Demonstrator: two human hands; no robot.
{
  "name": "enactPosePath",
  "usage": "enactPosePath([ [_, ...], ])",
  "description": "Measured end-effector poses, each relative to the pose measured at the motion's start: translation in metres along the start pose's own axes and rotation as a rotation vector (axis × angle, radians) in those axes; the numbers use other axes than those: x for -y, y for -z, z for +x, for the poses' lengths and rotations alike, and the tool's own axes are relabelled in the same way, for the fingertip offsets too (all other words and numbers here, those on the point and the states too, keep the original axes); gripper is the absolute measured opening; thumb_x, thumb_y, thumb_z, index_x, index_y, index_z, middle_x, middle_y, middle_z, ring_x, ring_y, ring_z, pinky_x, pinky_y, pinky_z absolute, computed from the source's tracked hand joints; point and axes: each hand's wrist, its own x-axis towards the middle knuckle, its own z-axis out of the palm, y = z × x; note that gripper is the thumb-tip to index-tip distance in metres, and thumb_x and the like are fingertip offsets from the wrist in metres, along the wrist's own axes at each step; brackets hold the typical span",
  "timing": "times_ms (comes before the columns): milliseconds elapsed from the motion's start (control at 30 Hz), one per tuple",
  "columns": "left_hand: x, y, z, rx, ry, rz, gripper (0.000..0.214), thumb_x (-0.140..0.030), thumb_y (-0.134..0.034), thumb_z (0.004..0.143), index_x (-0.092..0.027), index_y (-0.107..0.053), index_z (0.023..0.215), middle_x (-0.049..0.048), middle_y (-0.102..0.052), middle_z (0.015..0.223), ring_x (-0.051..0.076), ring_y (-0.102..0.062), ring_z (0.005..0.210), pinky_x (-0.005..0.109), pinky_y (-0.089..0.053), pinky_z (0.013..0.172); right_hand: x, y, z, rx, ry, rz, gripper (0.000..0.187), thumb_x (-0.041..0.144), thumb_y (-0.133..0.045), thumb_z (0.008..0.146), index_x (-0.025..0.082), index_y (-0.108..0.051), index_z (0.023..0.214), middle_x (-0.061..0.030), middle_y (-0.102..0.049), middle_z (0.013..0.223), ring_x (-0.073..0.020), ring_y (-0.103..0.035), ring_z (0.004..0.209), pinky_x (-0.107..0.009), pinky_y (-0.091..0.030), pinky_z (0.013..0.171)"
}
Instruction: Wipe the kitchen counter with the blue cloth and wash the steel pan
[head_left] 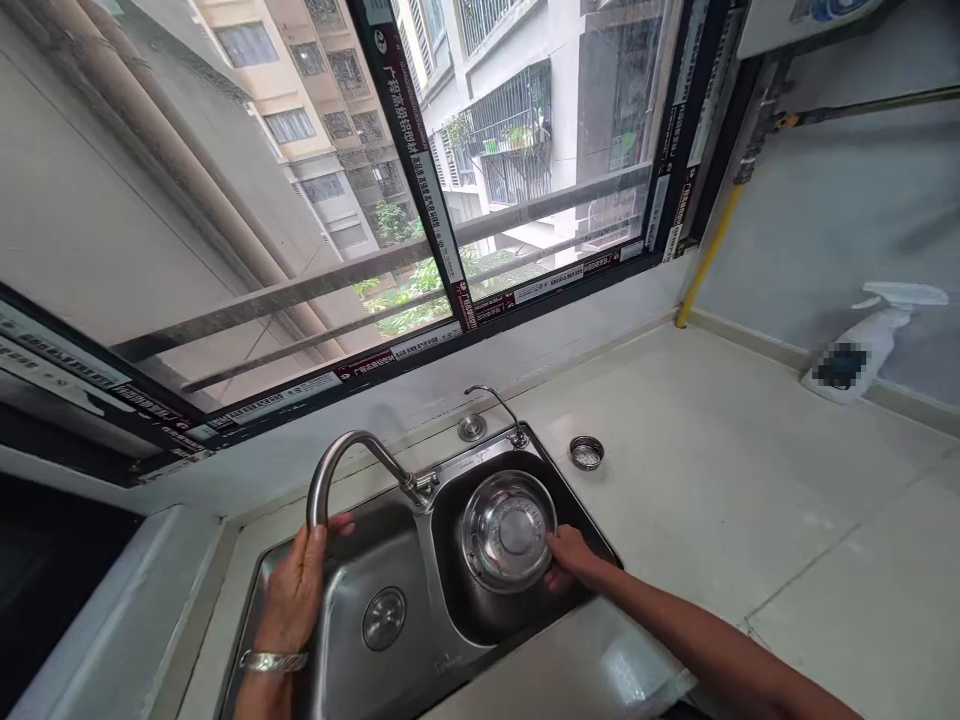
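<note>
My left hand (291,590), with a bracelet at its wrist, is closed around the spout end of the curved metal faucet (341,445). Its fingertips show on the far side of the spout. My right hand (570,552) grips the right rim of a shiny round metal basin (510,530), thumb on top and fingers beneath. The basin is over the right bowl of the double stainless steel sink (431,600); whether it touches the bottom I cannot tell. In the left bowl a round drain strainer (384,618) shows.
A small second tap (499,400) and a round metal drain lid (472,428) are behind the sink. On the countertop (697,470) to the right sits a small strainer basket (586,453). A white spray bottle (862,345) leans near the wall, and a window (420,190) rises behind.
</note>
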Motion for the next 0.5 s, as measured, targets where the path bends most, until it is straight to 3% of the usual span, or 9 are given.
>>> enactPosePath([
  [100, -0.024, -0.007, -0.007, 0.104, -0.021, 0.048, 0.072, -0.083, -0.036, 0.078, -0.030, -0.072, 0.112, 0.0044, -0.079, 0.108, 0.032, -0.070, 0.108, 0.047, -0.054, 0.100, -0.002, -0.013, 0.009, -0.013, -0.063, 0.000, 0.018, 0.030, -0.069, 0.079, 0.021, -0.053, 0.078, 0.0029, -0.051, 0.038, -0.0251, -0.058, 0.033, -0.027, -0.041, 0.031],
  [167, -0.045, -0.024, -0.009, 0.142, -0.040, 0.045, 0.070, -0.080, -0.043, 0.078, -0.027, -0.072, 0.114, 0.0040, -0.081, 0.100, 0.031, -0.073, 0.096, 0.044, -0.060, 0.086, -0.007, -0.019, 0.014, -0.011, -0.103, 0.011, 0.017, 0.030, -0.068, 0.080, 0.021, -0.054, 0.081, 0.0029, -0.052, 0.038, -0.0258, -0.059, 0.035, -0.029, -0.043, 0.032],
  [267, -0.082, -0.069, -0.003, 0.103, -0.018, -0.043, 0.059, -0.069, -0.047, 0.084, -0.025, -0.072, 0.114, 0.0037, -0.081, 0.095, 0.026, -0.075, 0.081, 0.037, -0.061, 0.076, -0.017, -0.025, 0.022, -0.015, -0.138, 0.051, 0.023, 0.036, -0.070, 0.078, 0.021, -0.054, 0.084, 0.0035, -0.054, 0.041, -0.0249, -0.059, 0.035, -0.031, -0.045, 0.034],
  [367, -0.112, -0.115, 0.020, 0.003, 0.030, -0.147, 0.052, -0.063, -0.052, 0.084, -0.024, -0.073, 0.113, 0.0029, -0.081, 0.087, 0.021, -0.074, 0.070, 0.033, -0.060, 0.071, -0.030, -0.030, 0.033, -0.020, -0.146, 0.112, 0.030, 0.039, -0.075, 0.072, 0.021, -0.053, 0.082, 0.0043, -0.051, 0.040, -0.0254, -0.057, 0.033, -0.031, -0.043, 0.030],
  [433, -0.119, -0.132, 0.039, 0.023, 0.008, -0.231, 0.056, -0.064, -0.053, 0.084, -0.023, -0.071, 0.118, 0.0038, -0.081, 0.089, 0.021, -0.074, 0.074, 0.034, -0.062, 0.074, -0.040, -0.033, 0.040, -0.024, -0.128, 0.172, 0.032, 0.038, -0.077, 0.070, 0.022, -0.051, 0.077, 0.0055, -0.047, 0.037, -0.0245, -0.053, 0.029, -0.030, -0.040, 0.027],
  [500, -0.108, -0.136, 0.052, 0.175, -0.058, -0.339, 0.063, -0.068, -0.055, 0.082, -0.021, -0.070, 0.121, 0.0066, -0.080, 0.100, 0.023, -0.074, 0.088, 0.038, -0.062, 0.082, -0.050, -0.036, 0.044, -0.034, -0.048, 0.283, 0.032, 0.038, -0.078, 0.069, 0.023, -0.050, 0.074, 0.0072, -0.044, 0.035, -0.0216, -0.049, 0.027, -0.029, -0.038, 0.026],
])
